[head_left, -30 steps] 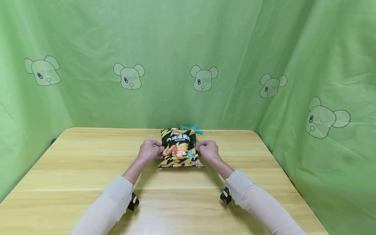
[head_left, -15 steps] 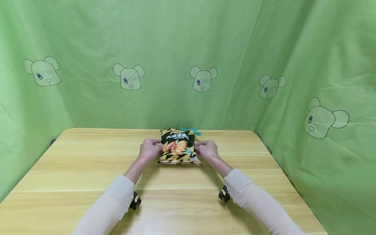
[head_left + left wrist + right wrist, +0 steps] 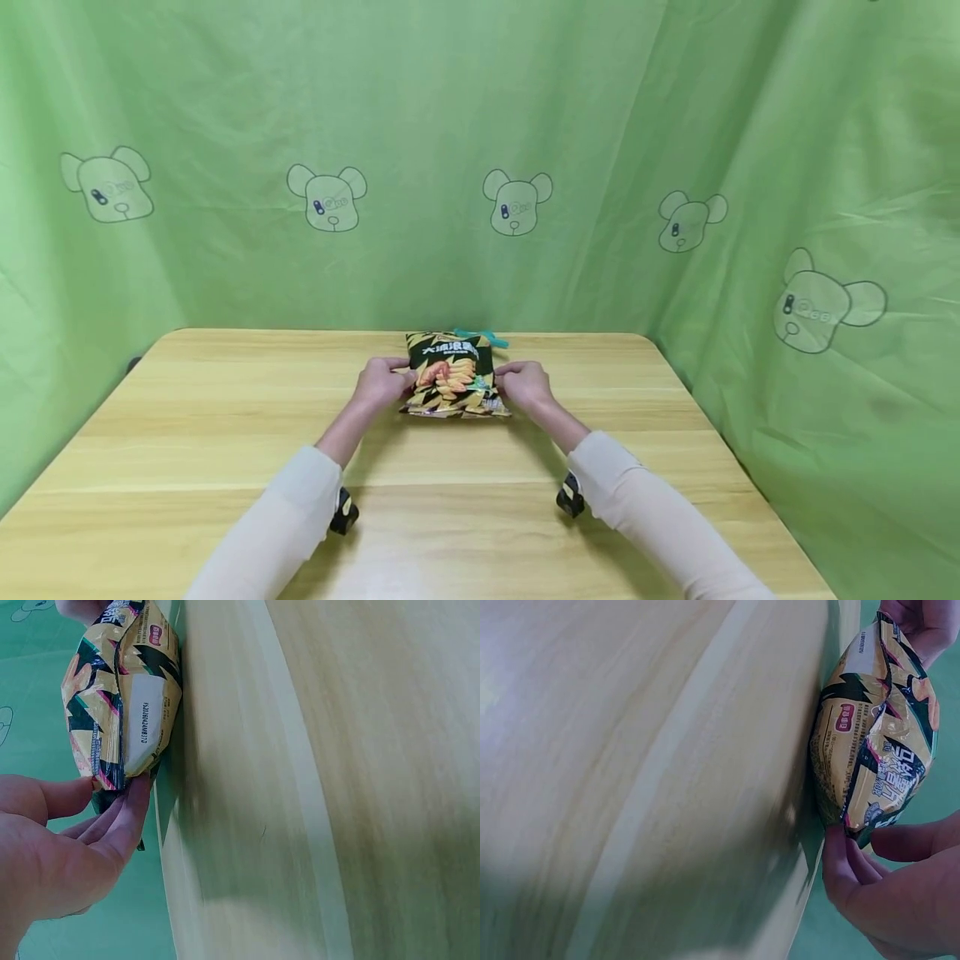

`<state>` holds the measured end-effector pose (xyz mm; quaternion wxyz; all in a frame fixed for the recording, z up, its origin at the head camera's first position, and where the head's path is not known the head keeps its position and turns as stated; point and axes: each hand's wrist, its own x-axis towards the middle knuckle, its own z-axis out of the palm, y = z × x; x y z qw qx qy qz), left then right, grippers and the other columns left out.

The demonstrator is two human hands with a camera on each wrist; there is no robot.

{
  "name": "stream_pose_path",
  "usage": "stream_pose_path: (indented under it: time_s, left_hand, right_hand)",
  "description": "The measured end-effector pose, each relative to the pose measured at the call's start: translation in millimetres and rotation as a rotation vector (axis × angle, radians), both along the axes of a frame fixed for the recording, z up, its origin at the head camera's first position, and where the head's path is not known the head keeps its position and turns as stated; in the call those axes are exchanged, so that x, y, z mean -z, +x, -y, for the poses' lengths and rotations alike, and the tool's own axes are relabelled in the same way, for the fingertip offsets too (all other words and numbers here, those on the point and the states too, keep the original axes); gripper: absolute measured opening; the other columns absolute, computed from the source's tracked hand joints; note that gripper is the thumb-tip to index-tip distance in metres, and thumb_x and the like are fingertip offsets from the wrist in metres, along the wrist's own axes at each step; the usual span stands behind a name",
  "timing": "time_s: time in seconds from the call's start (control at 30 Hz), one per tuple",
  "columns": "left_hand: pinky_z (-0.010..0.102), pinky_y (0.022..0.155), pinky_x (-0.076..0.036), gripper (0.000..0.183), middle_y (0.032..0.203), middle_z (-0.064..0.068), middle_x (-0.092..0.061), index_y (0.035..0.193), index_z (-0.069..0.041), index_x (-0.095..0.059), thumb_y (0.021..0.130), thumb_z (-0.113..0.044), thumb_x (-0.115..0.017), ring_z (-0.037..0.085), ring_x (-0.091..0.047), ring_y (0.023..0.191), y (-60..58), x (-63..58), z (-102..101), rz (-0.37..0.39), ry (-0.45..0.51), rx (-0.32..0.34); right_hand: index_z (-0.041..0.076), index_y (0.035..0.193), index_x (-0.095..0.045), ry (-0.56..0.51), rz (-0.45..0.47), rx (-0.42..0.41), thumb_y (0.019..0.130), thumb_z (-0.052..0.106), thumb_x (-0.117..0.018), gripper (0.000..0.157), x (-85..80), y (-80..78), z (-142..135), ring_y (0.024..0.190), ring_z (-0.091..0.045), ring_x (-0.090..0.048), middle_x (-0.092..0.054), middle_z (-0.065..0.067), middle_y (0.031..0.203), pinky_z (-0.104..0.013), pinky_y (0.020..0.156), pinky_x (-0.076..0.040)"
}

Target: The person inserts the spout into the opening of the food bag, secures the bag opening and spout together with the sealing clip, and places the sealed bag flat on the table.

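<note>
Toward the far side of the table, a black and gold bag of chips (image 3: 450,375) faces up, printed with wavy chips and Chinese lettering. My left hand (image 3: 382,383) pinches its left side; in the left wrist view the thumb and fingers of that hand (image 3: 82,840) grip the bag's (image 3: 142,690) corner. The opposite side is pinched by my right hand (image 3: 523,387), whose thumb and fingertips also show on the bag (image 3: 870,742) in the right wrist view. Whether the bag touches the table beneath it, I cannot tell.
Just behind the bag, a teal object (image 3: 497,341) with thin arms is partly hidden; its kind is unclear. The wooden table (image 3: 225,417) ends close behind it at a green curtain (image 3: 420,100) with bear-head outlines. Black devices (image 3: 344,512) hang at both wrists.
The bag's near edge has shifted a little back, and the bag slightly left, with both hands still holding its sides. Less of the front's height shows now than one second ago.
</note>
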<state>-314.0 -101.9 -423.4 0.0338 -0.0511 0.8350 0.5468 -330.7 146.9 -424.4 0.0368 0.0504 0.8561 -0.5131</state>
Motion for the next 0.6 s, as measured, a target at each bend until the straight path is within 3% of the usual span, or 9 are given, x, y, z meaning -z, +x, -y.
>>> stream_pose_path:
  time_s: [0.13, 0.23, 0.37, 0.47, 0.53, 0.6]
  left_hand:
    - [0.045, 0.101, -0.055, 0.042, 0.135, 0.023, -0.064, 0.137, -0.002, -0.061, 0.097, -0.015, -0.066, 0.034, -0.069, 0.11, 3.3, -1.9, 3.5, -0.009, -0.032, 0.016]
    - [0.033, 0.076, -0.06, 0.032, 0.116, 0.021, -0.072, 0.126, -0.001, -0.067, 0.098, -0.016, -0.065, 0.029, -0.072, 0.089, 7.1, -5.7, 8.5, -0.047, -0.116, 0.037]
    - [0.022, 0.048, -0.044, 0.027, 0.086, 0.013, -0.074, 0.103, -0.001, -0.074, 0.102, -0.023, -0.06, 0.015, -0.056, 0.057, 13.2, -10.6, 18.0, -0.155, -0.291, 0.067]
    - [0.023, 0.045, -0.036, 0.039, 0.064, 0.005, -0.062, 0.085, -0.002, -0.072, 0.104, -0.032, -0.057, 0.01, -0.041, 0.047, 17.4, -13.5, 27.4, -0.249, -0.402, 0.07]
    - [0.026, 0.05, -0.036, 0.044, 0.06, 0.002, -0.057, 0.078, -0.005, -0.069, 0.103, -0.039, -0.058, 0.012, -0.042, 0.049, 19.8, -14.9, 34.2, -0.316, -0.48, 0.054]
    - [0.031, 0.062, -0.04, 0.047, 0.066, 0.005, -0.058, 0.08, -0.004, -0.066, 0.1, -0.047, -0.06, 0.018, -0.049, 0.059, 22.4, -16.2, 40.8, -0.362, -0.558, 0.04]
  right_hand:
    - [-0.001, 0.123, -0.069, 0.052, -0.021, -0.029, 0.095, 0.005, -0.063, 0.029, 0.3, 3.0, -0.3, 0.076, -0.017, -0.067, -0.073, -0.02, 0.111, -0.022, 0.064, -0.056]
    - [0.0, 0.124, -0.068, 0.152, -0.077, -0.068, 0.099, 0.013, -0.061, 0.029, 1.0, 5.5, -2.4, 0.063, -0.014, -0.061, -0.074, -0.018, 0.105, -0.021, 0.054, -0.048]
    - [-0.002, 0.122, -0.066, 0.291, -0.208, -0.11, 0.104, 0.019, -0.053, 0.031, 0.3, 10.9, -8.3, 0.06, -0.014, -0.059, -0.073, -0.016, 0.1, -0.025, 0.056, -0.053]
    - [-0.005, 0.12, -0.063, 0.348, -0.294, -0.124, 0.106, 0.018, -0.048, 0.031, -1.9, 15.5, -14.4, 0.07, -0.018, -0.064, -0.072, -0.018, 0.1, -0.03, 0.067, -0.06]
    - [-0.005, 0.12, -0.062, 0.388, -0.337, -0.131, 0.107, 0.017, -0.045, 0.031, -3.4, 18.3, -18.8, 0.075, -0.02, -0.065, -0.071, -0.018, 0.1, -0.033, 0.072, -0.061]
    - [-0.005, 0.12, -0.06, 0.434, -0.369, -0.144, 0.107, 0.018, -0.042, 0.032, -4.0, 20.5, -23.2, 0.079, -0.024, -0.066, -0.07, -0.019, 0.1, -0.036, 0.074, -0.061]
